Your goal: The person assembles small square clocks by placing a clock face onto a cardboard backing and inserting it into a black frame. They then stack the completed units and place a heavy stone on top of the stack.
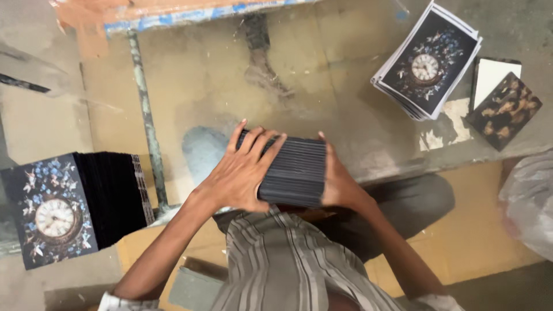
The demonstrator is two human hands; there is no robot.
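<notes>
I am looking straight down through a glass tabletop, smeared and dusty, with a rusty metal leg showing under it and a strip of blue tape along its far edge. Below the glass I see a pale concrete floor, and nearer to me flat brown cardboard under my legs. My striped shirt fills the bottom of the view.

Between my two hands sits a thick block of dark sheets, stood on edge so that I see their stacked edges as fine grey lines. My left hand lies against the block's left face, fingers spread and curled over its top, thumb side low; it is half open and pressed on the block, not closed round it. My right hand presses flat on the opposite face, with one fingertip showing above the top edge. The block is squeezed between both palms, just beyond my chest.

Well out past my left hand stands a tall black stack topped by a print of a clock among blue flowers. Far ahead of my right hand lies a fanned pile of clock prints, and just beyond that a brown mottled card over a white card. A crumpled plastic bag sits off to the right of my right hand.
</notes>
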